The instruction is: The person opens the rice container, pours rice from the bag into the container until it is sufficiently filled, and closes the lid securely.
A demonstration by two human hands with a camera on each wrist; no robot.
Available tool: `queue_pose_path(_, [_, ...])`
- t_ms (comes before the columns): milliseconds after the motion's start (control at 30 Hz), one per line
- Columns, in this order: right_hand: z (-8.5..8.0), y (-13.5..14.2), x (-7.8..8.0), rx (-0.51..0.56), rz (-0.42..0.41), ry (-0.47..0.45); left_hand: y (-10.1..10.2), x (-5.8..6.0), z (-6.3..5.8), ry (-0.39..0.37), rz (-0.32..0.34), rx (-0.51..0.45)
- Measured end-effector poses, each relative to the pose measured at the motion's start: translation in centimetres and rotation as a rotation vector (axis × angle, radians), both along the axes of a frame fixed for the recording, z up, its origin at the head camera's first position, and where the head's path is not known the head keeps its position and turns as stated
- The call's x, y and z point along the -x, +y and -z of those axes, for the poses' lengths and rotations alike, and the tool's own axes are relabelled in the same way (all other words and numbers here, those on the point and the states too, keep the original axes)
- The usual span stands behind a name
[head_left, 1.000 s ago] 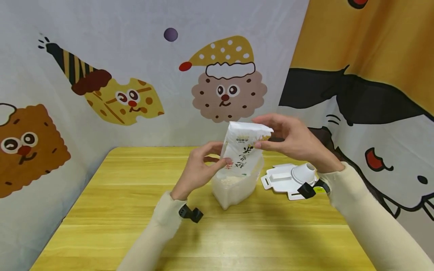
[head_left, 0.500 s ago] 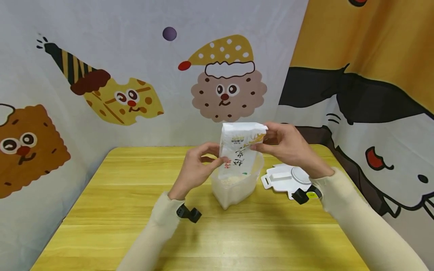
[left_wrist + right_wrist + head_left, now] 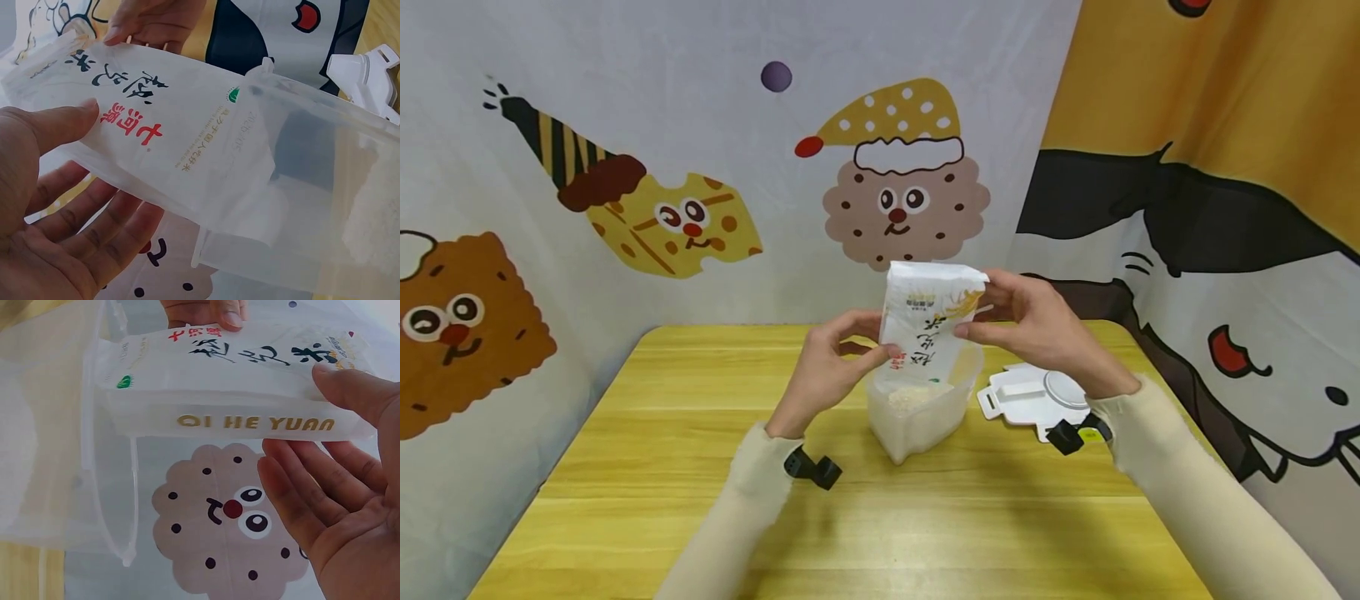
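Note:
A white printed rice bag (image 3: 931,329) stands upside down, its lower end inside a translucent plastic container (image 3: 936,423). My left hand (image 3: 829,365) grips the bag's left side, thumb on the front and fingers behind. On the opposite side, my right hand (image 3: 1043,325) holds the upper right edge between thumb and fingers. White rice (image 3: 913,398) shows in the container below the bag. The left wrist view shows the bag (image 3: 187,137) lying over the container's rim. Gold lettering runs along the bag's side (image 3: 250,420) in the right wrist view.
Right of the container lies a white lid (image 3: 1026,398) with a raised round part, partly covered by my right wrist. Everything rests on a yellow wood-grain table (image 3: 700,467). A cartoon-printed curtain (image 3: 700,67) hangs behind it.
The bag has shifted left and stands more upright, then risen slightly. My right hand has moved left and a little down with it, hiding the lid's cone. My left hand has edged left.

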State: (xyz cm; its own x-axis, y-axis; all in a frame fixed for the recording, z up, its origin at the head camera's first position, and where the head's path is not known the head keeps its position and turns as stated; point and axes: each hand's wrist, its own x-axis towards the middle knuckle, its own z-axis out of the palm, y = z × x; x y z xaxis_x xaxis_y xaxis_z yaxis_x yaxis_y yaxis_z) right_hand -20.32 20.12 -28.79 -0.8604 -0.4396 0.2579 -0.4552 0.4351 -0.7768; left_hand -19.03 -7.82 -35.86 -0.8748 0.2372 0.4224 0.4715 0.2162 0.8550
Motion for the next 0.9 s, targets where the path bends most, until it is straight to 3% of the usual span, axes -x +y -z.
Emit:
queue_pose_path(300, [1.9, 0.7, -0.1, 0.012, -0.006, 0.023, -0.8, 0.4, -0.2, -0.040, -0.001, -0.119])
queue_pose_path(600, [5.5, 2.0, 0.1, 0.009, -0.027, 0.048, -1.7, 1.0, -0.7, -0.073, -0.003, -0.247])
queue_pose_path(900, [9.4, 2.8, 0.6, 0.046, -0.017, -0.001, -3.6, 1.2, -1.4, -0.181, -0.014, -0.357])
